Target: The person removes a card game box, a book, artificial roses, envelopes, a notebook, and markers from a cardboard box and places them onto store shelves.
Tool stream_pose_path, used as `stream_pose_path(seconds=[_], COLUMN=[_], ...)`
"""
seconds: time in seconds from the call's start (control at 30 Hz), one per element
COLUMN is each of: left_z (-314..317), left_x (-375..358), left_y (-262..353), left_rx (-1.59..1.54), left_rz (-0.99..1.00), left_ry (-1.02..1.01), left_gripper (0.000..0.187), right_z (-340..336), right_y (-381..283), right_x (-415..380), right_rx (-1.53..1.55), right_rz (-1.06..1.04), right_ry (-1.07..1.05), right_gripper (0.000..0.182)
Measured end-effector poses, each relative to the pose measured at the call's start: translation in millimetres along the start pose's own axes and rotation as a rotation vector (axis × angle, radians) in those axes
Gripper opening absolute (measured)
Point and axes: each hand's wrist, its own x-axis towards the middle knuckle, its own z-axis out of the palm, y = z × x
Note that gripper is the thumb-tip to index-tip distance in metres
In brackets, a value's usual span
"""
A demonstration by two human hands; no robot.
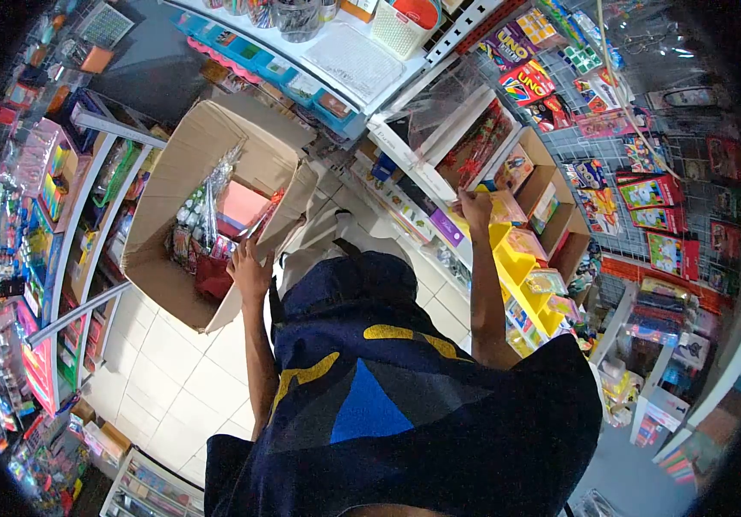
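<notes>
My left hand [251,269] is closed over the near rim of a large open cardboard box [159,220], its fingers hooked over the edge. Inside the box lie clear-wrapped goods [211,194], a pink flat pack [244,205] and a dark red packet [213,276]. On the right, my right hand [475,211] has its fingers bent against the lower end of a white open box [422,164]. Red wrapped items [480,142] sit in that box. Right beside this hand stands a yellow stepped display [512,267]. The right fingertips are partly hidden.
Shelves of packed goods [69,207] line the left side. A white counter with a blue drawer unit [267,65] stands ahead. Card games [525,82] hang on a wire rack at right. Pale floor tiles [159,370] show below the cardboard box.
</notes>
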Motion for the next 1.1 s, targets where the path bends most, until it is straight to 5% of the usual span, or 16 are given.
stream_pose_path(seconds=[0.27, 0.37, 0.47, 0.57, 0.67, 0.73, 0.8, 1.1], left_z=[-5, -6, -4, -6, -3, -3, -7, -7], left_x=[3, 3, 3, 2, 2, 1, 1, 4], left_y=[5, 6, 6, 5, 6, 6, 9, 4], left_rx=[-0.031, -0.025, -0.023, -0.028, -0.039, -0.040, -0.038, -0.060], left_rz=[-0.055, -0.057, -0.061, -0.050, -0.048, -0.050, -0.040, -0.032], left_ry=[-0.046, -0.031, -0.018, 0.018, 0.011, 0.013, 0.032, -0.018], left_gripper=[0.050, 0.048, 0.047, 0.046, 0.046, 0.046, 0.045, 0.048], right_z=[-7, -6, -8, -14, -13, -12, -14, -1], right_y=[-14, 54, 7, 4, 13, -20, -19, -50], right_x=[4, 60, 32, 41, 48, 28, 44, 34], right_rx=[-0.493, -0.458, -0.731, -0.406, -0.326, -0.269, -0.502, -0.829], right_rz=[-0.146, -0.296, -0.348, -0.102, -0.318, -0.267, -0.506, -0.349], right_ry=[0.132, 0.244, 0.192, 0.049, 0.359, 0.377, 0.360, 0.222], right_gripper=[0.030, 0.027, 0.021, 0.017, 0.018, 0.020, 0.022, 0.025])
